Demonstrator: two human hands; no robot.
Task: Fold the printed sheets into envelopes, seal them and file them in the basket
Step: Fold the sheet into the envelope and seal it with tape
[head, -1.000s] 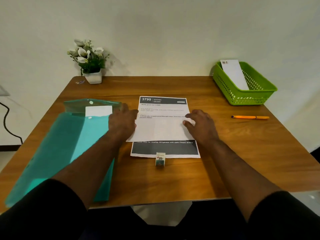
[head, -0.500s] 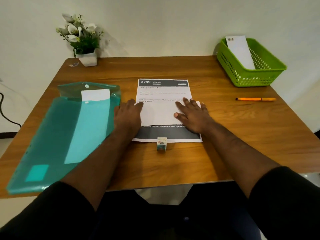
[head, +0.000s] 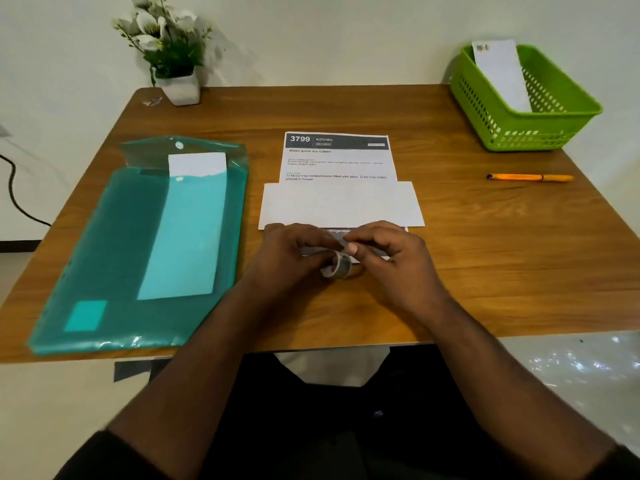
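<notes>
sheet (head: 337, 164): lies flat in the middle of the table (head: 485, 237), printed side up. the dark header reads "3799" and "kitchen"; below it the title "make juice ice cubes". one line further down reads about "all ice tray compartments filled with juice" and "placed in freezer". the small grey print i cannot read.
envelope (head: 341, 204): white, plain, lies across the lower half of the sheet and is wider than it on both sides. under its near edge the word "refrigerator" shows on a dark band of the sheet.
roll (head: 337, 266): a small roll, maybe tape or stickers, at the near edge of the sheet, between the two hands. it is blurred.
left hand (head: 294, 251): fingers curled, holds the roll from the left side.
right hand (head: 384, 249): thumb and fingers pinch something thin at the top of the roll; what exactly, i cannot tell.
folder (head: 138, 244): green-blue, transparent, on the left part of the table, flap open with a snap button. inside is a long white envelope that sticks out at the top, and a small square piece near the bottom corner.
basket (head: 540, 123): light green plastic, at the far right corner. one white envelope stands tilted inside, with a small mark in its top left corner, too small to read.
pen (head: 530, 177): orange, lies on the table near the basket, right of the sheet.
plant (head: 169, 46): white flowers in a white pot, far left corner, near the wall.
cable (head: 14, 195): black, on the floor left of the table.
</notes>
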